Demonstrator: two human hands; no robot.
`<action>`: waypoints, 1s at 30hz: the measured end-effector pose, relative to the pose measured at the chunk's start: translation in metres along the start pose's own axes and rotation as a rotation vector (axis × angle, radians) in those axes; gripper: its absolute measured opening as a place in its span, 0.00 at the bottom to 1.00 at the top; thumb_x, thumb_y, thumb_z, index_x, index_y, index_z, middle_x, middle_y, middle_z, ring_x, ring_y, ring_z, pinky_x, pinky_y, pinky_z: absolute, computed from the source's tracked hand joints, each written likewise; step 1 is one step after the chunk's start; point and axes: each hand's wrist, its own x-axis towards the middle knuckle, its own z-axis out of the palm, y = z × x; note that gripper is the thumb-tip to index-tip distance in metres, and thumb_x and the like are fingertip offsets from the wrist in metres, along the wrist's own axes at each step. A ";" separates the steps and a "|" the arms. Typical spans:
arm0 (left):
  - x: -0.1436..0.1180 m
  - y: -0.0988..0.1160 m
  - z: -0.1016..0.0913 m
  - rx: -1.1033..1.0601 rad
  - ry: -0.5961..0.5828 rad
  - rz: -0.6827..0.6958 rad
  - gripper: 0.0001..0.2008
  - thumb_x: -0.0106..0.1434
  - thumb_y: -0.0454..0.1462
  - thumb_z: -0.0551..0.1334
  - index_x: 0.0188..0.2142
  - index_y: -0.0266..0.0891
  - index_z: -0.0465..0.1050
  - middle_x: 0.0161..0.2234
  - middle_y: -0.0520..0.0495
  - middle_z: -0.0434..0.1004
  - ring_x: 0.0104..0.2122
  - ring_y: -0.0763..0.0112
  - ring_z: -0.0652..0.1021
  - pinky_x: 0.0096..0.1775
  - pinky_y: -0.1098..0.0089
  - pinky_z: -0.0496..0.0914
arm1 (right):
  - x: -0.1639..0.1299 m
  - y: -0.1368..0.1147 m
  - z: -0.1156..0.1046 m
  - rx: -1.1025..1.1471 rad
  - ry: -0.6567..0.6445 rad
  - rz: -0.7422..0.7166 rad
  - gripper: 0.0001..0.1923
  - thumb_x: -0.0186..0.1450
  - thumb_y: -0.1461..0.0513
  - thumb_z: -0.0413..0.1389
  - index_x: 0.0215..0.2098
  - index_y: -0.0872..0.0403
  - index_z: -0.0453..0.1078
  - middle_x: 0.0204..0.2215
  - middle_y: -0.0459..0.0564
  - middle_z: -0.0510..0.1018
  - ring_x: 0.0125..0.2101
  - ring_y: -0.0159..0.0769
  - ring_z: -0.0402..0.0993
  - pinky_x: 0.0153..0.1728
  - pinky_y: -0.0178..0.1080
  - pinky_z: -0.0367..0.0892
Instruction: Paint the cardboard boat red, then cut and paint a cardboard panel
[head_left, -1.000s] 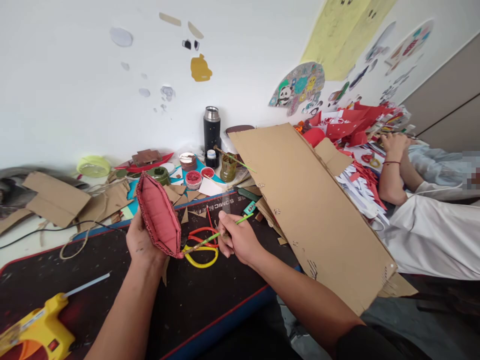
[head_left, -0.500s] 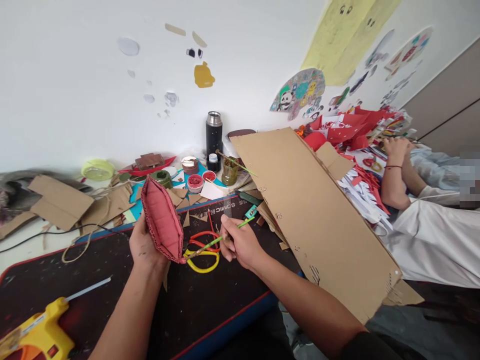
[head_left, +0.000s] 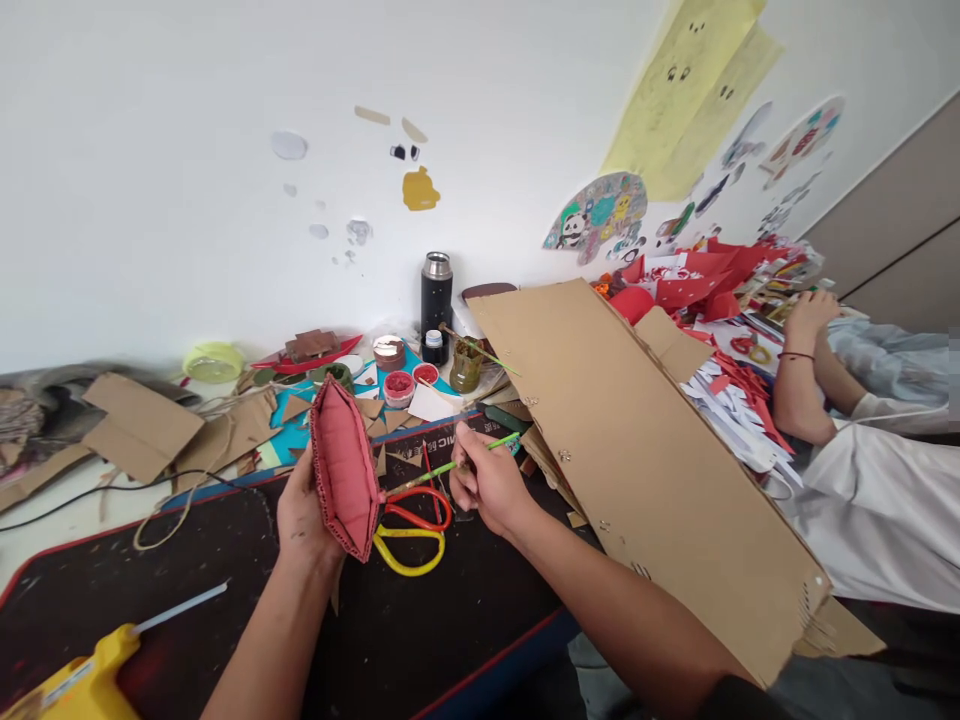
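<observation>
Far out at eight o'clock from the centre of view, a yellow plastic glue gun (head_left: 90, 680) on the black mat (head_left: 405, 640). Closer in, also towards eight, the left hand (head_left: 304, 525), wrapped around the back of a pinkish-red, hollow, boat-shaped cardboard piece (head_left: 346, 470), with fingers mostly hidden. Probably light and fairly stiff, judging by the corrugated edges; unlikely to slip when dry, perhaps tacky wherever wet; with a thin rim likely to crush under a hard pinch, so best gripped from the back, clear of the hollow face. Steep in long axis, from between eleven and twelve o'clock down to between five and six; hollow towards three. At seven, scissors (head_left: 416, 533) with red and yellow looped handles. At the piece's right edge, contact uncertain, the tip of a thin, green-handled brush (head_left: 435, 471), tail towards between two and three. Near six, the right hand (head_left: 487, 480), pinching that brush. Out at four, a large, flat, brown cardboard panel (head_left: 637, 450).
</observation>
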 end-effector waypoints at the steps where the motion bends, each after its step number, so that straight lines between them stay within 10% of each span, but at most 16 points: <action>1: -0.001 0.000 0.001 0.011 -0.002 -0.013 0.19 0.76 0.33 0.55 0.55 0.40 0.83 0.27 0.50 0.85 0.33 0.59 0.88 0.44 0.61 0.85 | 0.002 -0.003 0.001 0.008 0.008 -0.010 0.34 0.61 0.34 0.68 0.24 0.51 0.64 0.09 0.34 0.58 0.08 0.26 0.58 0.11 0.29 0.45; 30: -0.008 -0.007 -0.003 0.187 -0.018 -0.253 0.20 0.73 0.32 0.59 0.61 0.33 0.79 0.33 0.40 0.89 0.33 0.52 0.90 0.40 0.59 0.86 | 0.064 -0.048 0.029 -0.005 0.102 -0.302 0.33 0.60 0.33 0.66 0.27 0.50 0.65 0.12 0.36 0.64 0.10 0.28 0.64 0.11 0.30 0.47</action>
